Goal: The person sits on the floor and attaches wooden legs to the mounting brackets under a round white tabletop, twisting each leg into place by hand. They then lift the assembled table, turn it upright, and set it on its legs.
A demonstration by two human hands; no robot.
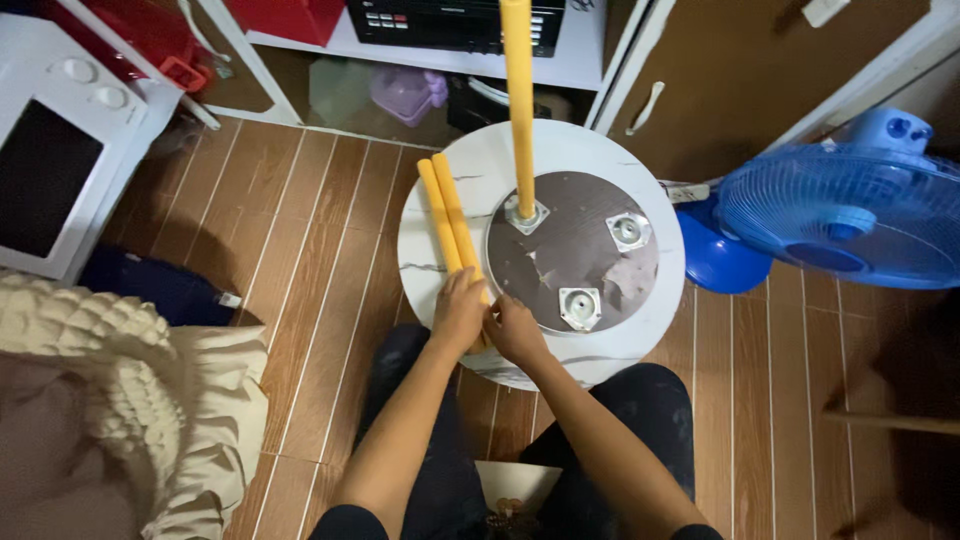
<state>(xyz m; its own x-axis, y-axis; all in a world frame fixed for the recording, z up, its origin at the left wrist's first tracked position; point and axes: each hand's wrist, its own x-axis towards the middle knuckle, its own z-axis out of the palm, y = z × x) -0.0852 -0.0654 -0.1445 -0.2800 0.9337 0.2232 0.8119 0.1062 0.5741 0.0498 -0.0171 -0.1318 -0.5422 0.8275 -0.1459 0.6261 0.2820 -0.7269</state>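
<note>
On a wood-plank floor [320,260], a round white tabletop [440,215] lies upside down at the person's knees. The left hand [458,312] and right hand [516,330] both grasp the near ends of two loose yellow legs [448,215] lying on its left side. Farther off, one leg [518,100] already stands in its bracket [526,214]; seating the next squarely on an empty bracket [580,307] before turning would likely avoid cross-threading.

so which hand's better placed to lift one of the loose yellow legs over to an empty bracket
Probably the right hand: it touches the near ends of the loose yellow legs and sits closest to the nearest empty bracket. The left hand lies on the legs, farther off.
</note>
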